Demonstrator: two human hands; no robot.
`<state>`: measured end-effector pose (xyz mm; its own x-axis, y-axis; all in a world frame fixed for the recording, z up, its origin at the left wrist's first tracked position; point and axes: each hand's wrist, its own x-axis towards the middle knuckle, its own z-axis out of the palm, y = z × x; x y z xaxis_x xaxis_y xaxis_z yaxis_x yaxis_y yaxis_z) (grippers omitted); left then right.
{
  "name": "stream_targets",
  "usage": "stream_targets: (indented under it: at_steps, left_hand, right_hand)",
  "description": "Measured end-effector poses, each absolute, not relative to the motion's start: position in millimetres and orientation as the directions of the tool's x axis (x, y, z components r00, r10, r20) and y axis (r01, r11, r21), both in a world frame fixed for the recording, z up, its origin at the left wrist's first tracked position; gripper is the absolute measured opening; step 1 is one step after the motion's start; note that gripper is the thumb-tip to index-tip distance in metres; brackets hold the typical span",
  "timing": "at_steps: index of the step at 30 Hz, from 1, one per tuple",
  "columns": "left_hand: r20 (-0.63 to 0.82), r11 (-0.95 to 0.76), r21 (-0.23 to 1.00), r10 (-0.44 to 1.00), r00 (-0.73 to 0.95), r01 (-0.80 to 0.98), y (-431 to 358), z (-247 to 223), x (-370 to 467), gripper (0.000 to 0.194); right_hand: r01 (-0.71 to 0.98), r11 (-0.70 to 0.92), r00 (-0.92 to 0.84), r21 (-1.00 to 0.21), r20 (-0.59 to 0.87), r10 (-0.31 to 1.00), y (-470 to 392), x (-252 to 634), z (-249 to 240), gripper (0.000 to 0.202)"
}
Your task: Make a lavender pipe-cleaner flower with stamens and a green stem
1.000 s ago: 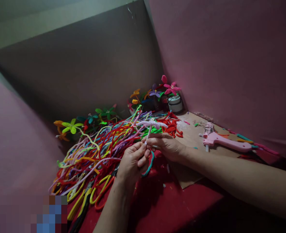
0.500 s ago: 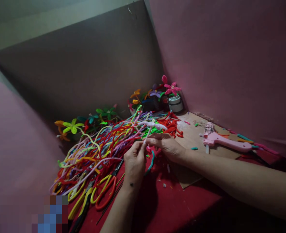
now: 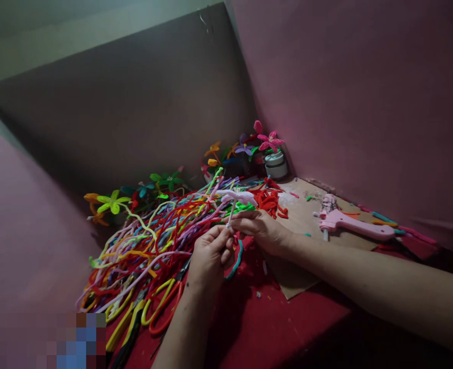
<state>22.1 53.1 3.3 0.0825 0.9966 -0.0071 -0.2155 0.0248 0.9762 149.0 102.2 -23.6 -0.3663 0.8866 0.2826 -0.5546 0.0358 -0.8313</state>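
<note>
A pale lilac pipe-cleaner flower (image 3: 240,197) stands up from my fingers, its petals spread above a thin stem. My left hand (image 3: 210,253) pinches the lower end of that stem between thumb and forefinger. From the right, my right hand (image 3: 265,230) closes its fingers on the same stem, so the fingertips of both hands nearly meet. Behind the flower spreads a big heap of loose pipe cleaners (image 3: 165,220) in many colours. A teal pipe cleaner piece (image 3: 235,261) lies just below my hands.
A pink hot glue gun (image 3: 355,225) rests on a cardboard sheet (image 3: 299,205) at the right. Scissors (image 3: 167,307) and yellow-black pliers (image 3: 128,325) lie at lower left on the red cloth (image 3: 265,323). Finished flowers (image 3: 113,202) and a lidded jar (image 3: 275,165) stand by the walls.
The flower has turned, and its petals now sit a little further left. My left hand has rotated, showing more of its curled fingers. The whole view has shifted slightly.
</note>
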Motion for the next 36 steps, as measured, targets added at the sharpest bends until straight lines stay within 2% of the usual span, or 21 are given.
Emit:
stream_targets:
  at_steps: [4, 8, 10, 12, 14, 17, 20, 23, 26, 31, 36]
  left_hand:
    - [-0.07, 0.114, 0.962, 0.981, 0.178, -0.247, 53.9, 4.8, 18.0, 0.016]
    - [-0.07, 0.116, 0.972, 0.972, 0.224, -0.202, 55.3, 4.1, 17.5, 0.018]
    - [-0.001, 0.015, 0.996, 0.987, 0.161, -0.088, 54.9, 3.9, 20.3, 0.021]
    - [0.115, -0.123, 0.984, 0.991, 0.068, 0.127, 53.9, 3.0, 24.0, 0.025]
    - [0.25, -0.238, 0.887, 0.968, 0.02, 0.395, 52.9, 0.4, 26.8, 0.025]
    - [0.43, -0.335, 0.621, 0.901, 0.049, 0.708, 52.1, -6.7, 27.3, 0.021]
    - [0.558, -0.359, 0.39, 0.825, 0.092, 0.848, 52.2, -13.7, 25.2, 0.018]
    - [0.626, -0.357, 0.3, 0.773, 0.099, 0.885, 52.1, -16.7, 24.3, 0.017]
    - [0.63, -0.367, 0.348, 0.773, 0.075, 0.863, 51.3, -15.7, 25.9, 0.015]
    - [0.572, -0.392, 0.642, 0.817, -0.071, 0.659, 49.5, -10.3, 29.1, 0.009]
    - [0.443, -0.33, 0.82, 0.884, -0.152, 0.468, 50.9, -5.8, 28.1, 0.012]
  right_hand:
    - [-0.595, -0.095, -0.447, -0.798, 0.23, 0.865, 103.3, 148.1, -24.8, 0.015]
    - [-0.592, -0.043, -0.459, -0.805, 0.293, 0.839, 102.2, 149.1, -26.4, 0.015]
    - [-0.59, 0.004, -0.422, -0.808, 0.312, 0.851, 101.9, 149.4, -27.0, 0.016]
    - [-0.575, 0.029, -0.38, -0.818, 0.299, 0.875, 102.0, 149.3, -27.5, 0.017]
    - [-0.569, 0.026, -0.355, -0.822, 0.274, 0.894, 102.2, 148.9, -27.6, 0.017]
    - [-0.589, -0.008, -0.36, -0.808, 0.254, 0.898, 101.8, 148.2, -26.9, 0.015]
    - [-0.596, -0.005, -0.342, -0.803, 0.248, 0.906, 101.2, 147.7, -26.4, 0.013]
    - [-0.587, 0.012, -0.324, -0.81, 0.248, 0.913, 101.7, 147.8, -27.9, 0.014]
    - [-0.534, 0.017, -0.314, -0.845, 0.217, 0.924, 102.6, 147.8, -30.3, 0.015]
    - [-0.48, 0.028, -0.313, -0.877, 0.201, 0.928, 100.3, 147.2, -29.4, 0.016]
    - [-0.466, 0.112, -0.341, -0.877, 0.295, 0.893, 93.9, 149.8, -22.4, 0.023]
